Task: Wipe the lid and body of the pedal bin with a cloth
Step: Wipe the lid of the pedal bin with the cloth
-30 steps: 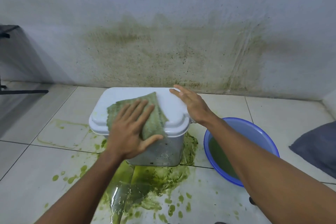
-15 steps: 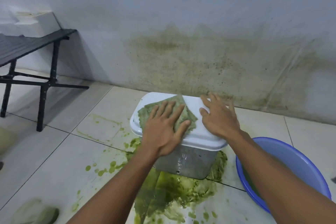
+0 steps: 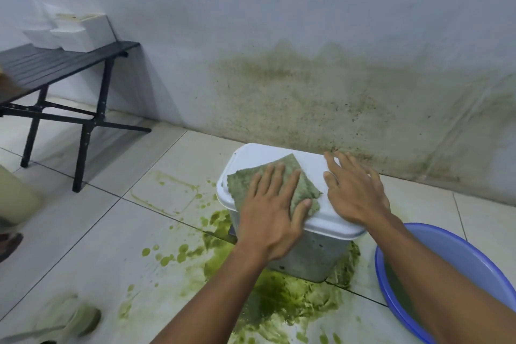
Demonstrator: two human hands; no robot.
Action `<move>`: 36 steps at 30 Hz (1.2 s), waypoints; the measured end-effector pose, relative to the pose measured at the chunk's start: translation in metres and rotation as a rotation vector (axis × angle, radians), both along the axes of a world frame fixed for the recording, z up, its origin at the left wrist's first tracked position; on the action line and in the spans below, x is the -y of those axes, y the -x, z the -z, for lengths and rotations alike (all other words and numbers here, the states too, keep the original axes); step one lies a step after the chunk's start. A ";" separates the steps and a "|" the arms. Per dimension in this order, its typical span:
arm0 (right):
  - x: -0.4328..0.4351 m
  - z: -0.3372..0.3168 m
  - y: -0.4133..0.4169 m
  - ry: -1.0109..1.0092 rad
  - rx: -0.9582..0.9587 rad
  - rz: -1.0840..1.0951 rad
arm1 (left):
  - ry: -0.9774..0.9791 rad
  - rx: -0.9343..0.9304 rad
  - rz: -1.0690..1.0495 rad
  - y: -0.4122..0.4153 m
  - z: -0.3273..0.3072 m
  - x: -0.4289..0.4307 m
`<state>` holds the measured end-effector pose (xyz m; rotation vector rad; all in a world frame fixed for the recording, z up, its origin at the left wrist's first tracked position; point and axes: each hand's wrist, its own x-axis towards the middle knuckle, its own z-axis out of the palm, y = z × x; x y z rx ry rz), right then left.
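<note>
The pedal bin stands on the tiled floor near the stained wall, with a white lid and a grey metal body. A green cloth lies spread on the lid. My left hand presses flat on the cloth, fingers spread, thumb over its near edge. My right hand rests flat on the right part of the lid beside the cloth, fingers apart, holding nothing.
Green slime is pooled on the floor around the bin's base. A blue basin sits at the right. A black bench with white foam boxes stands at the left. A sandal lies bottom left.
The view has swung left, showing more of the bench. My left hand has slid the cloth slightly toward the lid's near edge; my right hand stays flat on the lid.
</note>
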<state>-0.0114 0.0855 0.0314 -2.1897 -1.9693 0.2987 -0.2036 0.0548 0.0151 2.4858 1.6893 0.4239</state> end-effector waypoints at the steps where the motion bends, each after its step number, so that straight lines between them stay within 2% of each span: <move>1: 0.000 -0.001 0.000 0.004 0.007 -0.003 | -0.019 0.002 -0.032 0.013 0.003 0.002; 3: 0.001 -0.002 0.000 0.010 0.013 -0.016 | -0.018 -0.017 -0.131 0.035 0.004 -0.011; 7: 0.001 -0.001 0.002 0.007 0.010 -0.032 | 0.109 -0.046 -0.271 0.040 -0.010 -0.063; 9: 0.001 -0.001 0.001 0.004 0.026 -0.039 | 0.158 -0.113 -0.213 0.019 -0.017 -0.080; 12: 0.003 -0.001 -0.002 -0.002 0.028 -0.042 | 0.182 -0.179 -0.019 -0.018 -0.022 -0.072; 15: 0.003 -0.001 0.000 -0.013 0.028 -0.045 | 0.169 -0.167 0.163 -0.024 -0.020 -0.067; 18: 0.003 -0.002 -0.001 -0.016 -0.002 -0.057 | 0.205 -0.128 0.130 -0.009 -0.025 -0.095; 23: 0.018 -0.006 -0.009 -0.029 -0.010 -0.277 | 0.230 -0.154 0.022 0.010 -0.030 -0.122; 30: 0.003 -0.009 -0.017 0.009 -0.048 -0.252 | 0.138 -0.144 -0.027 0.001 -0.019 -0.059; 36: -0.001 -0.007 -0.017 0.054 -0.084 -0.223 | -0.130 0.117 -0.117 -0.005 0.014 0.000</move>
